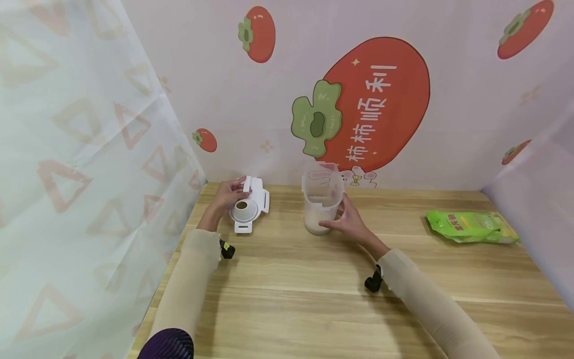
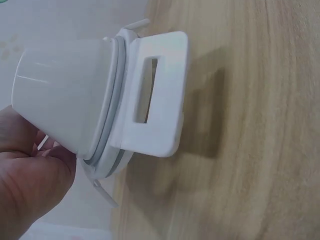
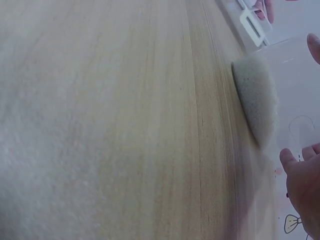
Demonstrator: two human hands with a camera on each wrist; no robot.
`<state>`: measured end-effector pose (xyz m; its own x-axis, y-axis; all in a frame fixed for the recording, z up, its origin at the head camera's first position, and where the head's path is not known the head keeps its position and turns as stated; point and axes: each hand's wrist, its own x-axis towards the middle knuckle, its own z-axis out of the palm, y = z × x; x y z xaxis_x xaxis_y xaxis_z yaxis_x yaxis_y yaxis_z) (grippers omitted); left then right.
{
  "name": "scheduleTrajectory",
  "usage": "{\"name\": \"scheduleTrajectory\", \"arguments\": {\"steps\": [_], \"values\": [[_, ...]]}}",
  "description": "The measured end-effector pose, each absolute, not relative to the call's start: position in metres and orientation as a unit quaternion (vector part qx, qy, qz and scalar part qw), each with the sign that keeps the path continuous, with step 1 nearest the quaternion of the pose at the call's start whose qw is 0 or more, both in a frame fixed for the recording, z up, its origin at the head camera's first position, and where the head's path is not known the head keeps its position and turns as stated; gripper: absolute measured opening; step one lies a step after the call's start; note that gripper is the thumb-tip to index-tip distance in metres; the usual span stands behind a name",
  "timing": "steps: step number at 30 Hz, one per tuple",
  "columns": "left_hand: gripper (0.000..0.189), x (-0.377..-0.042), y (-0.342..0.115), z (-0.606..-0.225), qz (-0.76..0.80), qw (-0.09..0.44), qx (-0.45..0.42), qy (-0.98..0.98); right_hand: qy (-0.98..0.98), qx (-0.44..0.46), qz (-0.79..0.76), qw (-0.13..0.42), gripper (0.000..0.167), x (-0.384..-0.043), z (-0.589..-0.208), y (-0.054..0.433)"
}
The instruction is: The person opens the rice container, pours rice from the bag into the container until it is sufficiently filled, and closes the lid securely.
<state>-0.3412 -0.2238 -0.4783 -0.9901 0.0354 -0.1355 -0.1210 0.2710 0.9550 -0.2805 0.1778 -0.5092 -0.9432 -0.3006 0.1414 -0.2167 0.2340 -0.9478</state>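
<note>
Way in front of the clear tub point(image 1: 319, 199), off to its left, is a round, ribbed, dark purple thing point(image 1: 166, 344), cut off by the edge, so I can't tell what it is. Two pale sleeves point(image 1: 181, 284) reach in toward the tub, one from each side. Each wrist wears a little black camera point(image 1: 373, 281), also on the near side of the tub.

The tub stands up on the wooden surface point(image 1: 287, 294), with its top uncovered and white grains point(image 3: 254, 95) in the bottom. At the tub's right side is the right hand point(image 1: 352, 223), with its thumb and fingers curled round it, gripping.

Left of the tub, and apart from it, is a white lid point(image 1: 256, 194) with a cone spout point(image 1: 245, 211) and flaps with slots in them. The left hand point(image 1: 227, 194) pinches the lid's thin upright part between thumb and fingers.

Well to the right of the tub lies a shiny green packet point(image 1: 468, 227). Behind the tub is a pale wall point(image 1: 224, 75) with a big red fruit point(image 1: 394, 99) drawn on it.
</note>
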Motion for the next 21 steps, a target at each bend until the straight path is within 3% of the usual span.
{"name": "scheduleTrajectory", "arguments": {"steps": [21], "values": [[0.069, -0.346, -0.243, -0.499, 0.605, 0.092, -0.048, 0.789, 0.794, -0.166, -0.585, 0.022, 0.110, -0.284, -0.521, 0.180]]}}
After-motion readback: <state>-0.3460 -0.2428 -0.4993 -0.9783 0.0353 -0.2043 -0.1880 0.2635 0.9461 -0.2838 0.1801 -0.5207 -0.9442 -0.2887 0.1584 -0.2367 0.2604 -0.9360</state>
